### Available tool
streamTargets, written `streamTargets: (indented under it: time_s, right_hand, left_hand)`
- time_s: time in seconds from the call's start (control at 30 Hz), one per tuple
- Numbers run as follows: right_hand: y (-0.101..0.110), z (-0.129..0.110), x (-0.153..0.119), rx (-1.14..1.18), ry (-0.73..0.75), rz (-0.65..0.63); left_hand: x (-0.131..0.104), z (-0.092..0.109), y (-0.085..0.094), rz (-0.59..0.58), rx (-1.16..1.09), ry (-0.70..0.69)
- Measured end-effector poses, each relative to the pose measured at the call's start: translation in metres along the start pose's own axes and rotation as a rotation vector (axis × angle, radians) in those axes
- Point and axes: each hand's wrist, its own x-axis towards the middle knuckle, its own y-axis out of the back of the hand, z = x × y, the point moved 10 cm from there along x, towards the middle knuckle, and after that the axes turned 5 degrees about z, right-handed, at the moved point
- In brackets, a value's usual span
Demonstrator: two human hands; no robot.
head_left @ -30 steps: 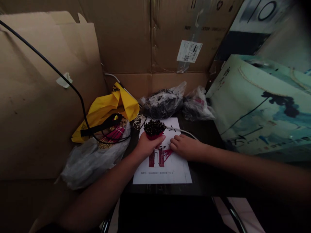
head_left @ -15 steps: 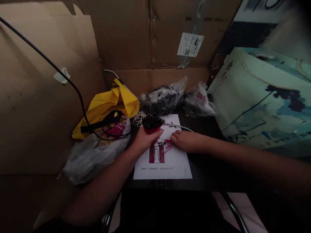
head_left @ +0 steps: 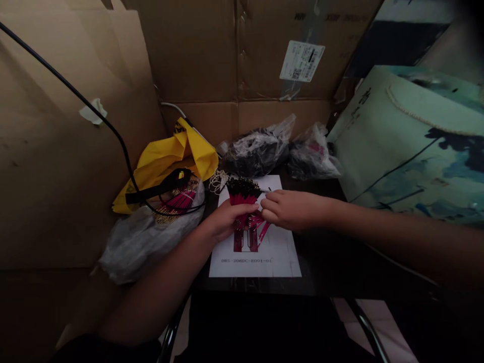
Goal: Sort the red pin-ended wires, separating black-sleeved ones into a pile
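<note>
A bundle of thin magenta wires with black, gold-flecked ends is gripped in my left hand, its thumb lying across the wires. Close against the bundle's right side, my right hand is closed with fingers curled in; what they pinch, if anything, is hidden. A few magenta wires stick out below the right fingertips. Under both hands lies a white printed sheet with a dark red picture, partly covered.
At left, a clear plastic bag holds more magenta wires, beside a yellow bag. Plastic-wrapped dark bundles sit behind the sheet. A pale green paper bag stands right. Cardboard walls the back; a black cable hangs left.
The bundle has tilted, showing more of its magenta length instead of mostly black ends. My right hand has shifted slightly left and up, against the bundle. The view has moved slightly.
</note>
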Motion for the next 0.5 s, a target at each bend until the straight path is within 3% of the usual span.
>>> streamTargets:
  time_s: [0.2, 0.5]
  right_hand:
    - [0.005, 0.008, 0.007, -0.133, 0.075, 0.023]
    - [0.01, 0.022, 0.015, -0.183, 0.052, 0.013]
  left_hand:
    - [0.004, -0.014, -0.001, -0.036, -0.102, 0.125]
    - [-0.004, -0.015, -0.009, -0.125, -0.176, 0.208]
